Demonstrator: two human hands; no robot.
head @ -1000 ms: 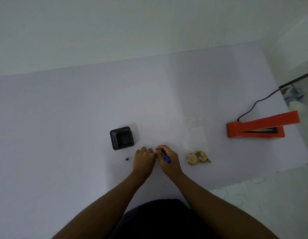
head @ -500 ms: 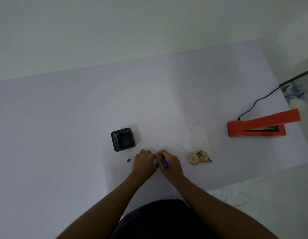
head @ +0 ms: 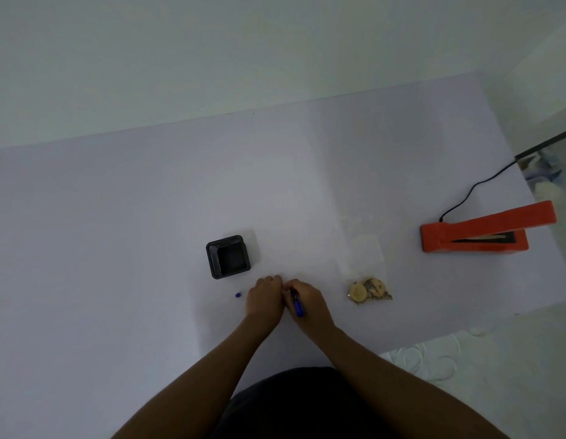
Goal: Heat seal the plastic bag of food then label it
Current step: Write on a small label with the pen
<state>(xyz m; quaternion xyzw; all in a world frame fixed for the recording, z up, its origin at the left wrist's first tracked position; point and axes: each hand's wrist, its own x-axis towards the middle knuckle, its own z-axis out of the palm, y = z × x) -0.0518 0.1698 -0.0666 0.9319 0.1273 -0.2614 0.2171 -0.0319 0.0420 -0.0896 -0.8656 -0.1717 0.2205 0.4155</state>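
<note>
A clear plastic bag (head: 364, 261) lies flat on the white table (head: 117, 248), with cookies (head: 367, 290) at its near end. My right hand (head: 307, 301) grips a blue pen (head: 297, 307), tip pointed down at the table. My left hand (head: 264, 296) rests right beside it with curled fingers pressing on the table; what lies under the fingers is too faint to tell. A small blue pen cap (head: 237, 295) sits just left of my left hand. The orange heat sealer (head: 484, 232) stands at the right with its arm raised.
A black square holder (head: 228, 260) stands just beyond my hands. The sealer's black cord (head: 471, 191) runs off the table's right edge. The table's near right corner drops off to a patterned floor (head: 433, 362).
My two hands have stayed together at the same spot on the table. The pen has tilted slightly in my right hand. The view has shifted a little.
</note>
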